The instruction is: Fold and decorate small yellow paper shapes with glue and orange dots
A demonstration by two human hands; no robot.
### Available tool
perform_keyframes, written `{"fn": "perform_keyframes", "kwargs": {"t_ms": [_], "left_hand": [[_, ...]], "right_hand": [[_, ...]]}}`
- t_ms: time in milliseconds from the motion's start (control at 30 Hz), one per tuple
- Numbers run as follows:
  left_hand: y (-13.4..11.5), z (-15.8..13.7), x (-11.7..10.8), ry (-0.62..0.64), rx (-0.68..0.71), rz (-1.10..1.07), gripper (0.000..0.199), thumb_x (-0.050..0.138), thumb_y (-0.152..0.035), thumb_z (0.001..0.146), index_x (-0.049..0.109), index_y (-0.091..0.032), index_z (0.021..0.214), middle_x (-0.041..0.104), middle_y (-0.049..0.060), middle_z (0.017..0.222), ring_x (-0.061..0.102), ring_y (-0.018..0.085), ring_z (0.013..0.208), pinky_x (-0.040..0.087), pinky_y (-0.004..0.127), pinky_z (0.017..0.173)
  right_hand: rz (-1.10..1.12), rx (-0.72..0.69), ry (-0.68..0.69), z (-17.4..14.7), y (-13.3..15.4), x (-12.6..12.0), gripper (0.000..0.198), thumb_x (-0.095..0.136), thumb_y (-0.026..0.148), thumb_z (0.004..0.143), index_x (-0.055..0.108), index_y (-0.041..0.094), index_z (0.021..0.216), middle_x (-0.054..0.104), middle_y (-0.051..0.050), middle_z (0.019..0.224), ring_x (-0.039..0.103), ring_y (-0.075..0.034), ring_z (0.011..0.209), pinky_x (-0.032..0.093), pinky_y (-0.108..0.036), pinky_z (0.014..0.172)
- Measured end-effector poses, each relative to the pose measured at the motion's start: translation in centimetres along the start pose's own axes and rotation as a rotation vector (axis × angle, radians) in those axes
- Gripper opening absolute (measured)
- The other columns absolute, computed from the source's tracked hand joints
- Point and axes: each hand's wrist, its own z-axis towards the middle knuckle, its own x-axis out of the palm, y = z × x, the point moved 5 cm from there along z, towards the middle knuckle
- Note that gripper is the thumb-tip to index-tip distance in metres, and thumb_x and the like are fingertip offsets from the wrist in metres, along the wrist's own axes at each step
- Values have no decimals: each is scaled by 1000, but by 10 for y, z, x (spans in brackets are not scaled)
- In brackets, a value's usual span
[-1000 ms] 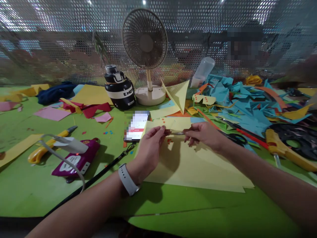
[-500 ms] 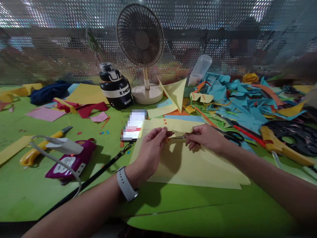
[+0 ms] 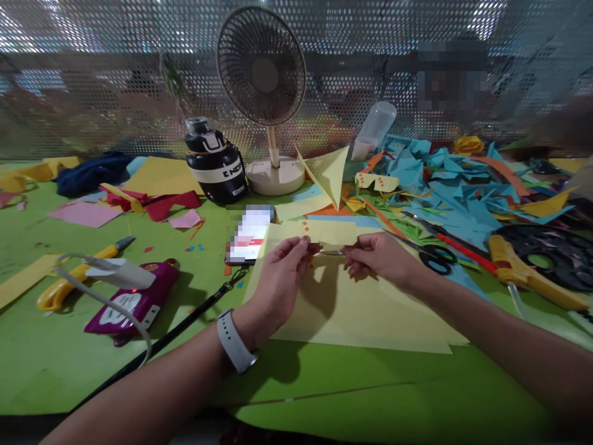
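My left hand [image 3: 286,266], with a watch on its wrist, is closed in a pinch above the yellow paper sheets [image 3: 365,315]. Whatever lies between its fingertips is too small to make out. Opposite it, my right hand [image 3: 373,254] grips a slim pointed metal tool [image 3: 332,253], its tip directed at the left fingertips. Tiny orange paper pieces [image 3: 306,227] lie on the sheet just beyond the left fingers. Black-handled scissors [image 3: 438,258] rest beside my right forearm.
A phone [image 3: 250,233], black bottle [image 3: 217,164] and fan [image 3: 273,176] stand beyond the sheets. Blue paper scraps [image 3: 412,161] are heaped at the back right, near a yellow glue gun [image 3: 532,275]. To the left are a purple power strip [image 3: 160,287] and yellow-handled cutter [image 3: 78,281].
My right hand has shifted slightly left, bringing the metal tool's tip nearer the left fingertips. My left hand has barely moved and keeps its pinch.
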Motion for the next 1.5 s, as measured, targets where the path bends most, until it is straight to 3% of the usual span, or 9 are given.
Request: {"fn": "perform_keyframes", "kwargs": {"t_ms": [467,700,867,967,1133,1500], "left_hand": [[-2,1,-2,-43,-59,18,8,64,-12,81,64,-15,73,69,4,73,64,11,72,46,24,76],[-13,3,-1,24,110,36,4,69,-15,76,65,-16,74,69,1,74,65,13,80,44,27,86],[0,5,-3,18,37,41,5,70,-15,75,65,-16,75,70,1,74,65,13,79,44,26,82],[1,4,-3,2,8,39,5,68,-14,76,65,-16,73,70,3,74,66,13,79,44,26,83],[-1,4,-2,20,2,24,7,68,-14,78,64,-16,72,71,3,76,66,13,79,45,27,86],[0,4,-1,14,6,13,8,66,-13,78,64,-14,71,70,3,73,66,12,77,45,26,84]], "right_hand": [[35,-1,63,4,-6,6,14,67,16,79,62,12,67,67,-3,54,61,-9,42,50,-17,41],[58,-27,42,7,-8,3,8,69,18,77,63,12,75,68,-3,59,61,-9,43,51,-17,41],[28,-48,36,4,-7,8,15,68,18,78,62,11,66,66,-2,55,60,-8,41,52,-17,43],[29,-57,27,4,-7,10,11,69,18,77,62,11,70,67,-3,57,60,-9,42,54,-19,44],[-10,-63,57,4,-7,12,9,68,18,79,64,11,78,68,-3,58,60,-8,42,51,-17,43],[-39,-12,80,-3,-5,9,10,66,18,79,63,12,72,67,-3,56,62,-10,43,52,-18,42]]}}
